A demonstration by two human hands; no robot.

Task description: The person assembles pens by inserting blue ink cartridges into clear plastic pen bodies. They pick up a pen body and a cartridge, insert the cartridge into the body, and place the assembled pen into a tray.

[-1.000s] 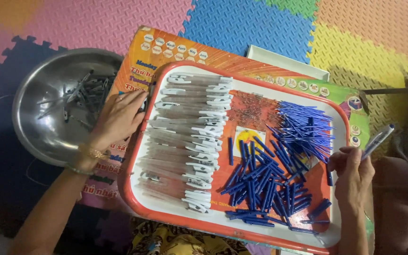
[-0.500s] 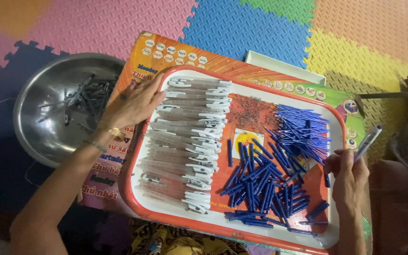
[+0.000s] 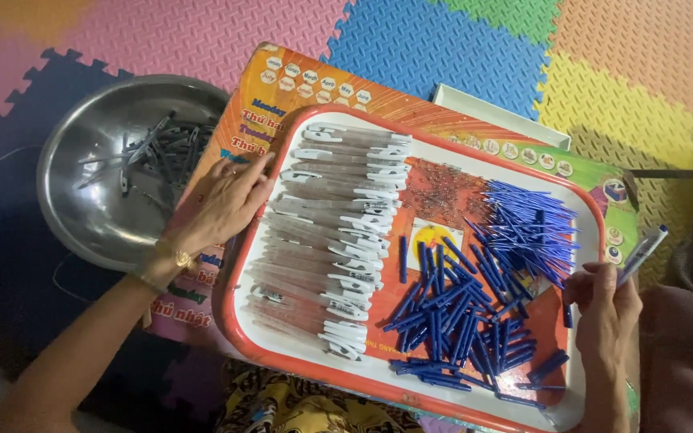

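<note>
1. While a person sits over a floor of coloured foam mats (image 3: 443,40), the right hand (image 3: 607,309) is closed around an assembled pen (image 3: 642,252) at the right rim of a red-edged tray (image 3: 238,321); the pen's clear barrel and blue tip jut up and outward past the tray's edge.

2. Light and stiff by the look of it, the pen should need only a fingertip pinch; its smooth plastic barrel could slip or roll, so the middle of the barrel seems the surest place to grip.

3. Resting flat on the tray's left rim, the left hand (image 3: 218,204) lies open with fingers together and holds nothing; its fingertips reach just beside a stacked row of clear pen barrels with white clips (image 3: 330,248).

4. Heaped on the tray's right half, blue pen parts (image 3: 475,305) lie criss-crossed, some fanned in a tidier bundle near the top right. They look thin, hard and very light, and likely to scatter at a nudge, so lifting one by its mid-length would disturb the pile least.

5. Scattered between the barrels and the blue heap is a patch of tiny dark bits (image 3: 443,192), too small to identify.

6. Beyond the left hand, a steel bowl (image 3: 82,200) holds a loose tangle of dark slender pieces (image 3: 166,148). Under the tray lies a printed orange board (image 3: 298,88).
</note>
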